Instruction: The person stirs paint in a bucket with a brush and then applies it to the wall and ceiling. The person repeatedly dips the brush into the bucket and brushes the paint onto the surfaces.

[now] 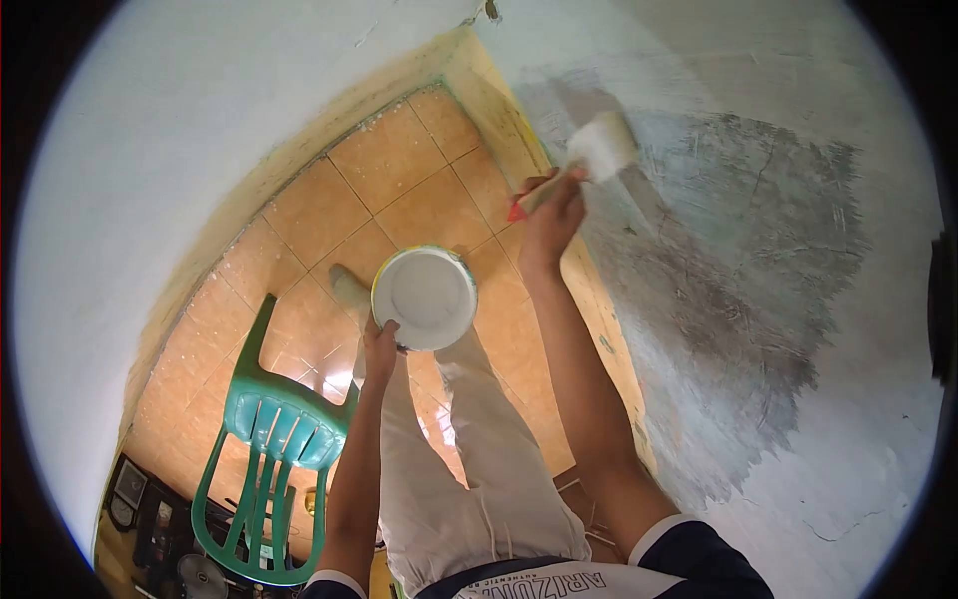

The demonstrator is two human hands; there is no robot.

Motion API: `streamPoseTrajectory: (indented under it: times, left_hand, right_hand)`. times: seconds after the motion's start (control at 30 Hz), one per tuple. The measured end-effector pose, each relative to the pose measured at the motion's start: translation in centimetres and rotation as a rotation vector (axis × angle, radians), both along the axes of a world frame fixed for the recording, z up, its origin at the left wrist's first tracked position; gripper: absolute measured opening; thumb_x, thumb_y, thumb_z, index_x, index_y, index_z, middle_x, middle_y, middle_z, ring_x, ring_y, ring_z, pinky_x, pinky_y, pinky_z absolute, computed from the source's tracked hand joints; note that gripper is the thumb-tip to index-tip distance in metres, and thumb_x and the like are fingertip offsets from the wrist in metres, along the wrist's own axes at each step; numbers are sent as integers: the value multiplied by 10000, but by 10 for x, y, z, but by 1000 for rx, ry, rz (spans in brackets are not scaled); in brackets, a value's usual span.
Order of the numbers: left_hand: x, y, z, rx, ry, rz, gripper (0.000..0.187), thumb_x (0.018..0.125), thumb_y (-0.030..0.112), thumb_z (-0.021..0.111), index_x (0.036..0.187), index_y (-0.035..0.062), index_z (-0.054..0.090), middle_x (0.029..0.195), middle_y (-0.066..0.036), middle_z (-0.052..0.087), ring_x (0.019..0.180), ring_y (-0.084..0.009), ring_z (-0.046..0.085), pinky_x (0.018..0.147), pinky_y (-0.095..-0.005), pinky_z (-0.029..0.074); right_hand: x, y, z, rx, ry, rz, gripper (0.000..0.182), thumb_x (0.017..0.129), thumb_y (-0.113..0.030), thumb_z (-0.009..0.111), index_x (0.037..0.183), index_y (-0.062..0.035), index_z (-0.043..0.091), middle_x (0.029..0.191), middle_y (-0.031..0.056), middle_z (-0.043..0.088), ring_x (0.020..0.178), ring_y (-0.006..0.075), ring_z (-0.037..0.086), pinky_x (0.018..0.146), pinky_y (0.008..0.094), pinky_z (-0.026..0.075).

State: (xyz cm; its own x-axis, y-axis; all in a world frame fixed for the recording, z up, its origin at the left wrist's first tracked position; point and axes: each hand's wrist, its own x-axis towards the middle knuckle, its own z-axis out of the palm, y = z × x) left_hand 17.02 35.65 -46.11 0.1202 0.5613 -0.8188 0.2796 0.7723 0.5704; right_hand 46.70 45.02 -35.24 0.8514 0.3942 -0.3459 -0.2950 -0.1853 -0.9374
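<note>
My left hand (380, 344) grips the near left rim of a round bucket (467, 317). White paint, or something like it, shows inside the bucket, which is held over the floor in front of my legs. In my right hand (555, 220) is a wide paintbrush (603, 148) with a red-tipped handle. Its pale bristles are blurred and lie at the wall (718, 270) on my right; whether they touch it is hard to tell. A large dark, streaky patch spreads over that wall around and below the brush.
A green plastic chair (284, 419) stands on the orange tiled floor (399, 165) to my left. Behind it, at the lower left, is a cluster of dark objects (165, 519). Another pale wall (170, 170) rises on the left and meets the right wall in a corner ahead.
</note>
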Motion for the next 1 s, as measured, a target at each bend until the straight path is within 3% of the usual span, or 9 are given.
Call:
streamPoseTrajectory:
  times: [0.07, 0.13, 0.17, 0.23, 0.43, 0.47, 0.6, 0.8, 1.0]
  left_hand:
    - [1, 2, -7, -1, -44, 8, 427, 872, 154, 522, 1273, 11, 551, 874, -101, 679, 643, -162, 657, 465, -268, 514]
    - [1, 3, -17, -8, -32, -10, 429, 871, 152, 525, 1277, 14, 550, 872, -100, 679, 643, -161, 657, 469, -267, 514]
    - [1, 6, -21, -11, -29, -19, 432, 870, 150, 527, 1280, 16, 550, 870, -99, 679, 643, -160, 657, 472, -266, 514]
    - [2, 15, -23, -19, -27, -42, 438, 869, 149, 530, 1286, 16, 547, 873, -100, 681, 645, -161, 658, 468, -267, 511]
    - [-6, 44, -45, -1, -22, -104, 442, 863, 143, 539, 1284, 8, 555, 911, -112, 688, 655, -175, 667, 460, -282, 520]
    - [-11, 49, -48, -18, -30, -130, 475, 873, 123, 524, 1333, 6, 533, 980, -132, 687, 701, -192, 683, 479, -290, 544]
    - [-24, 56, -47, -20, -24, -120, 508, 888, 114, 509, 1384, 3, 507, 1056, -153, 687, 753, -205, 701, 497, -298, 569]
    - [-37, 60, -23, 6, -21, -118, 528, 872, 116, 512, 1389, 9, 511, 1067, -156, 690, 757, -212, 702, 498, -295, 575]
    - [-43, 63, 3, 12, -37, -170, 596, 854, 116, 514, 1442, 30, 479, 1099, -175, 695, 771, -225, 708, 507, -308, 583]
  right_hand:
    - [1, -11, -52, 5, 107, 38, 482, 1092, -494, 371, 1041, -38, 518, 782, 68, 596, 648, 172, 599, 587, 317, 514]
    - [5, -19, -116, -51, 452, 114, 451, 1103, -454, 360, 1042, -42, 534, 817, 60, 600, 701, 192, 600, 652, 330, 521]
    - [6, -19, -144, -45, 463, 103, 451, 1103, -454, 360, 1042, -42, 534, 817, 60, 600, 701, 192, 600, 652, 330, 521]
    - [13, -13, -186, 55, 716, -78, 384, 1120, -368, 332, 1055, -41, 523, 776, 61, 590, 667, 197, 591, 648, 336, 517]
    - [44, 20, -252, 171, 833, -137, 375, 1120, -358, 339, 1031, -41, 521, 758, 67, 562, 690, 202, 576, 636, 321, 498]
    - [48, 25, -254, 174, 835, -142, 375, 1120, -358, 339, 1031, -41, 521, 758, 67, 562, 690, 202, 576, 636, 321, 498]
    - [69, 31, -224, 213, 699, -210, 368, 1113, -373, 365, 980, -65, 517, 727, 43, 528, 615, 185, 533, 555, 319, 447]
    - [44, 30, -98, 260, 499, -252, 318, 1109, -341, 385, 943, -101, 512, 704, -1, 484, 614, 135, 479, 570, 291, 400]
    - [33, 32, 25, 354, 358, -291, 324, 1091, -359, 433, 936, -85, 509, 700, 12, 488, 606, 148, 482, 588, 284, 414]
